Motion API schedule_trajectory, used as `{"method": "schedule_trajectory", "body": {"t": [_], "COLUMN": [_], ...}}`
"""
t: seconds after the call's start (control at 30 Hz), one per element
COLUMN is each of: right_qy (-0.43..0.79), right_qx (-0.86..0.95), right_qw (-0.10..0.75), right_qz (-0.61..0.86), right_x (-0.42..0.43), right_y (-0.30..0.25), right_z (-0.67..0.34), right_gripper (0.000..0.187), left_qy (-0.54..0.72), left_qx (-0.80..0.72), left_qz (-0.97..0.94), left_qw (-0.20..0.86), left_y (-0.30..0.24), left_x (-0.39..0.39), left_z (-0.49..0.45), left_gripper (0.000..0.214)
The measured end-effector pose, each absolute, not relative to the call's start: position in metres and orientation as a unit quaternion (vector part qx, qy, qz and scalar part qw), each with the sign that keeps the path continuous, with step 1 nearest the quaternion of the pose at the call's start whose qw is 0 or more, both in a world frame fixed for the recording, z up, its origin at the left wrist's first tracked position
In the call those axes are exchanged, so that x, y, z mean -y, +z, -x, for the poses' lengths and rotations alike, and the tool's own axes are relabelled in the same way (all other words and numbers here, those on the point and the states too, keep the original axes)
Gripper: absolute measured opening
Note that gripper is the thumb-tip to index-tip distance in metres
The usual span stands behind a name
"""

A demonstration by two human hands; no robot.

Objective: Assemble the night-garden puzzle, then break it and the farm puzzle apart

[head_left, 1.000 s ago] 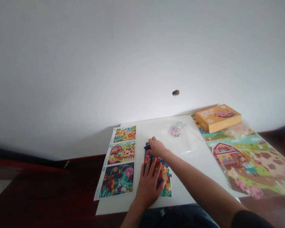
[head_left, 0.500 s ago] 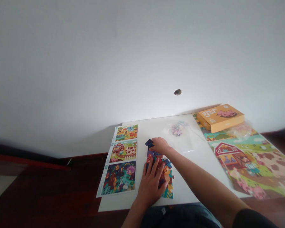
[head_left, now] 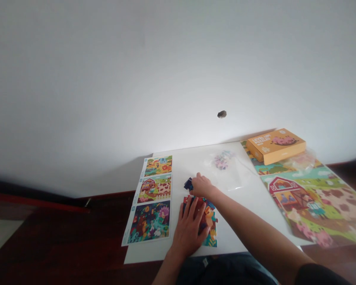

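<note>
A partly joined jigsaw puzzle (head_left: 211, 219) with dark, red and orange artwork lies on the white table. My left hand (head_left: 188, 227) rests flat over its left side, fingers spread, hiding much of the picture. Just beyond the puzzle's far edge, my right hand (head_left: 203, 187) has its fingers closed on a dark blue puzzle piece (head_left: 188, 183). That piece sticks out to the left of the fingertips and may be more than one piece joined. What lies under the right palm is hidden.
A reference sheet (head_left: 131, 221) with three pictures lies left of the puzzle. A clear bag (head_left: 235, 180) with loose pieces (head_left: 222, 160) is behind my right hand. On the right, an orange puzzle box (head_left: 277, 146) stands on a large farm picture (head_left: 320, 206), against the wall.
My right hand has pulled the dark blue piece clear of the puzzle's far edge, and white table shows in the gap. My left hand has stayed in place.
</note>
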State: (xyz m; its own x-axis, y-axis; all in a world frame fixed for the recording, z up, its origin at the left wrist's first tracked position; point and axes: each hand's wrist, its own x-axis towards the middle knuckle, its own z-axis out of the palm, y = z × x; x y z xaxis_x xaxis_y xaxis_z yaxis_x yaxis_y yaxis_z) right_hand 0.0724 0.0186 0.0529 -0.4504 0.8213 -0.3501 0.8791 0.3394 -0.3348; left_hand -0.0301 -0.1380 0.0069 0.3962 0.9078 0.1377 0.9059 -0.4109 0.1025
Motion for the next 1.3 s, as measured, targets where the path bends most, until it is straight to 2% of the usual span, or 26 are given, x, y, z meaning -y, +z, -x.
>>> {"method": "schedule_trajectory", "body": {"t": [0.13,0.3,0.6,0.87,1.1,1.3], "right_qy": [-0.256,-0.273,-0.280,-0.250,-0.266,-0.278], "right_qx": [-0.825,-0.823,-0.782,-0.754,-0.782,-0.782], "right_qw": [0.074,0.057,0.013,0.012,0.000,-0.002], "right_qz": [-0.498,-0.495,-0.557,-0.607,-0.563,-0.559], "right_x": [-0.019,-0.022,-0.028,-0.020,-0.019,-0.021], "right_y": [0.054,0.060,0.058,0.044,0.044,0.055], "right_z": [-0.074,-0.080,-0.063,-0.043,-0.043,-0.068], "right_gripper": [0.035,0.043,0.046,0.063,0.053,0.055], "left_qy": [0.093,0.100,0.103,0.101,0.104,0.106], "left_qx": [-0.542,-0.545,-0.546,-0.551,-0.551,-0.557], "left_qz": [-0.835,-0.832,-0.831,-0.828,-0.828,-0.823], "left_qw": [0.008,0.019,0.025,0.033,0.032,0.028], "left_y": [0.008,0.007,0.003,0.002,0.003,0.002], "left_x": [0.138,0.138,0.138,0.138,0.138,0.139], "left_z": [0.030,0.030,0.032,0.032,0.032,0.031], "left_gripper": [0.078,0.076,0.078,0.077,0.076,0.080]}}
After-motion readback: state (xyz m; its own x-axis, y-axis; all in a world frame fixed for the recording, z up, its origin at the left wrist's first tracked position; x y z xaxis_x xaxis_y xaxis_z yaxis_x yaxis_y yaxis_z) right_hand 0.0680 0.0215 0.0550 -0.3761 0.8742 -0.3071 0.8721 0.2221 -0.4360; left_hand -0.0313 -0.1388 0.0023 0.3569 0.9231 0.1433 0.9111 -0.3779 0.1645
